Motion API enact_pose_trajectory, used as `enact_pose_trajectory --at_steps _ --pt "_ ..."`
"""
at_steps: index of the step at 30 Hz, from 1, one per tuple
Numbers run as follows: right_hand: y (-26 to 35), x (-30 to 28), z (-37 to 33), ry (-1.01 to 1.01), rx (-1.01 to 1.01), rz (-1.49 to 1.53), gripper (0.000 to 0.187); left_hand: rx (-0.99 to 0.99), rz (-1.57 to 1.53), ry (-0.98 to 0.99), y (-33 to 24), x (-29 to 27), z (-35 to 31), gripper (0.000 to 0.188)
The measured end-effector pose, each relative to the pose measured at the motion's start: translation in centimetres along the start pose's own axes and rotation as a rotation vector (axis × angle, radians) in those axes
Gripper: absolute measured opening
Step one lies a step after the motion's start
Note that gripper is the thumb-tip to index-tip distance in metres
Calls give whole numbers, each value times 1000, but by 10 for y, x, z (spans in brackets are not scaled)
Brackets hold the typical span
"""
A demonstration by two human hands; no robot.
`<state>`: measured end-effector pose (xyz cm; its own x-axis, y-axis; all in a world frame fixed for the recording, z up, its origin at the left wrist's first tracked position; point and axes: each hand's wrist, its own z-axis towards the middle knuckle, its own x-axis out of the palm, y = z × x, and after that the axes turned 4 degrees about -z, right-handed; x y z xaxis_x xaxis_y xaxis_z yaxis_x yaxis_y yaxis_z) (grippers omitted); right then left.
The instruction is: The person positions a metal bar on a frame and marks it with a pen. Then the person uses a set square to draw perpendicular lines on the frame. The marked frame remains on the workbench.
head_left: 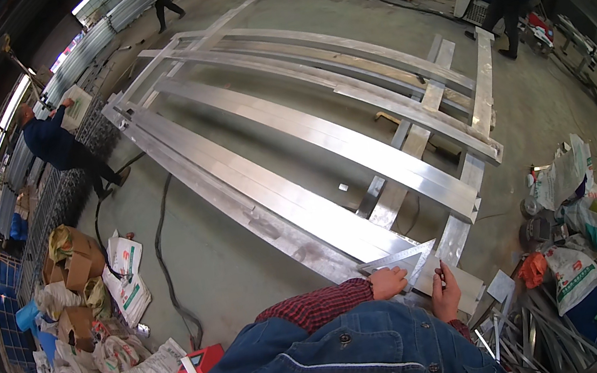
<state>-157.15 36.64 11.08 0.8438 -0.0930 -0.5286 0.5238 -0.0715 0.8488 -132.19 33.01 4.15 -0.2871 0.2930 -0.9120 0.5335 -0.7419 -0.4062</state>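
A silvery triangular ruler point(397, 256) lies across the near end of a wide, shiny aluminium profile point(301, 203). My left hand point(388, 281), fingers curled, presses at the ruler's near side and holds it against the metal. Just to the right, my right hand point(446, 293) is closed around a thin dark pen-like marker point(441, 267), its tip pointing up and away. That hand is over the profile's near end, beside the ruler's right corner. Part of the ruler's lower edge is hidden by my left fingers.
More long profiles point(321, 132) lie parallel on crosspieces point(401, 184). Sacks and cardboard boxes point(75, 257) crowd the left; metal offcuts point(547, 327) and bags point(572, 276) are at right. A black cable point(160, 247) crosses the floor. Several people work farther off, one carrying a panel point(76, 106).
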Motion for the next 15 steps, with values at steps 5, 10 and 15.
enact_pose_trajectory --at_steps 5,10,15 --pt "-6 4 1 8 -15 -5 48 -39 1 66 -2 -6 2 24" --pt "-4 0 1 22 2 -4 44 -14 -4 61 -2 -8 2 26" --pt "-1 -4 4 39 76 -10 34 -59 -39 73 -2 -5 4 24"
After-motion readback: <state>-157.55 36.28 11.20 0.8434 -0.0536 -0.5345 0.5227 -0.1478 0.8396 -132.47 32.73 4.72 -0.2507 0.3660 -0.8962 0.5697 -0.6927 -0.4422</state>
